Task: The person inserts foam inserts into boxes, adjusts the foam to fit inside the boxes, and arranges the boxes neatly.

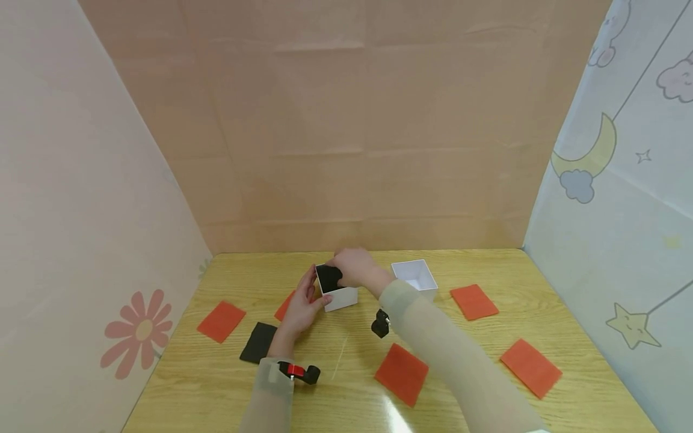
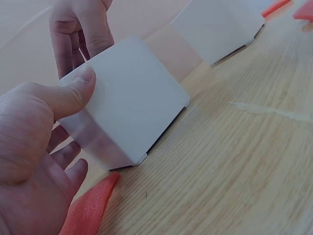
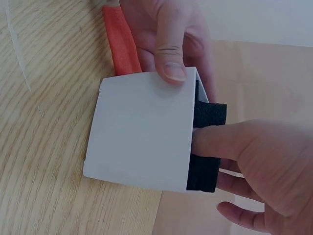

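Observation:
A white open-topped box stands towards the back of the table, left of centre. My left hand grips it from the left, thumb on the near wall and fingers round the left side. Inside lies a black cloth, part of which sticks up above the rim in the right wrist view. Over the box's opening, my right hand pinches this cloth, its thumb tucked inside the rim and the other fingers behind the cloth. Those fingertips are partly hidden.
A second white box stands to the right, partly behind the right sleeve. Several red cloth squares lie spread about, one near the front and one at right. Another black cloth lies beside the left wrist. Walls enclose the table.

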{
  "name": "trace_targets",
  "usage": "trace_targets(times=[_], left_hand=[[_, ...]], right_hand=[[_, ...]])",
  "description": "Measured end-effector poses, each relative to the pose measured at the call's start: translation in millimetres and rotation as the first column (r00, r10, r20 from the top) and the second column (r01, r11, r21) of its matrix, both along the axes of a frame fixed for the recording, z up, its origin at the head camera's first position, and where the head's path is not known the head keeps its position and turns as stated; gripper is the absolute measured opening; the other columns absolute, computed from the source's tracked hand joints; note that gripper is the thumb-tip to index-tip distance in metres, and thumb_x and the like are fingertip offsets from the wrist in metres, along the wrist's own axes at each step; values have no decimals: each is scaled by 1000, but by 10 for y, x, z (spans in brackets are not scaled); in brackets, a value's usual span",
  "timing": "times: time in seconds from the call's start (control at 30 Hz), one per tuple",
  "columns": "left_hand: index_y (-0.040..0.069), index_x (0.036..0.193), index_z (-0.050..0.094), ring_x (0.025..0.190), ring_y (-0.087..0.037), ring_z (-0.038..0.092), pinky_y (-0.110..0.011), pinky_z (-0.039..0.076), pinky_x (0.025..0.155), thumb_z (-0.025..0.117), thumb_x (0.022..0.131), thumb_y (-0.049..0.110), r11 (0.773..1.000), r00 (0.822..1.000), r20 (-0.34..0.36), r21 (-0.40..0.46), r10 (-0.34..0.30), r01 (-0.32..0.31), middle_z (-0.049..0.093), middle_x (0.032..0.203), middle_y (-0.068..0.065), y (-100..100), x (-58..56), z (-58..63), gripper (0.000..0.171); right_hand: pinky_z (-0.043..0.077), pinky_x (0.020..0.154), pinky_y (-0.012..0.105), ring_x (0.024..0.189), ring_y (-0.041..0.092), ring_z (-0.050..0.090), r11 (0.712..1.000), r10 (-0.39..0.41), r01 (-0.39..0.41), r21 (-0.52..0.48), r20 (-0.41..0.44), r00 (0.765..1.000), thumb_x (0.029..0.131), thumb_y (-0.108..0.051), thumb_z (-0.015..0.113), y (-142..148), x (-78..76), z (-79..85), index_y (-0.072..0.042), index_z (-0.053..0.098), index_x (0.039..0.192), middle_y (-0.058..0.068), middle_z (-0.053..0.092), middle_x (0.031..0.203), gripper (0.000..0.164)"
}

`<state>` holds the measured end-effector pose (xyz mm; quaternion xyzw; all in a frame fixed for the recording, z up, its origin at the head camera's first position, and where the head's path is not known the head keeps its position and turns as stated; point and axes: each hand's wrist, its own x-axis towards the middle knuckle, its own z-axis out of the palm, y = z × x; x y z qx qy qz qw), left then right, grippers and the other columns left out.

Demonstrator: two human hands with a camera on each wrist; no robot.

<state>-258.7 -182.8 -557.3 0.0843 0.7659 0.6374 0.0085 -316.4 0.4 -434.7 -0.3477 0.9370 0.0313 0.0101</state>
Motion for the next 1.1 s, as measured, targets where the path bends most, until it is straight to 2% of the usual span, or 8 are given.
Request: trace_targets(times=[0.17,0.37,0.47,0.73,1.1], left_hand=[[19,173,18,163,-26,20,-42,22,128,78,99,9,1000,1000,9,1,-1,1,18,177,-9,3,-4,3,96],[17,173,18,163,-28,20,-44,22,128,78,99,10,1000,1000,-4,-10,0,0,18,177,-10,-5,-18,-10,95],[17,173,18,163,-27,20,-44,22,128,78,99,10,1000,1000,-3,-7,0,0,18,177,-9,-6,-25,-20,95],[19,173,19,163,-28,20,-45,22,128,78,100,12,1000,1000,-13,-20,6,-6,18,177,-10,13,-31,-36,94],[15,173,19,163,-29,20,-47,22,128,78,100,12,1000,1000,-26,-20,0,0,18,177,-10,5,-29,-15,94]], right_hand=[[57,94,44,110,24,69,996,30,-25,-82,68,997,89,-34,90,76,-35,34,-23,71,142,3,71,127,58],[57,97,46,116,26,67,987,39,-33,-158,35,999,94,-37,85,120,-66,33,-24,76,137,4,68,133,46],[56,99,45,119,26,63,989,26,-23,-144,17,1000,95,-38,84,132,-82,-8,-26,77,136,4,66,135,43],[52,103,43,120,26,57,991,-7,9,-137,21,1000,91,-38,88,154,-125,-112,-27,76,137,6,63,133,49],[53,98,42,117,25,57,991,-10,15,-133,35,999,88,-37,91,141,-110,-89,-25,75,138,3,63,129,53]])
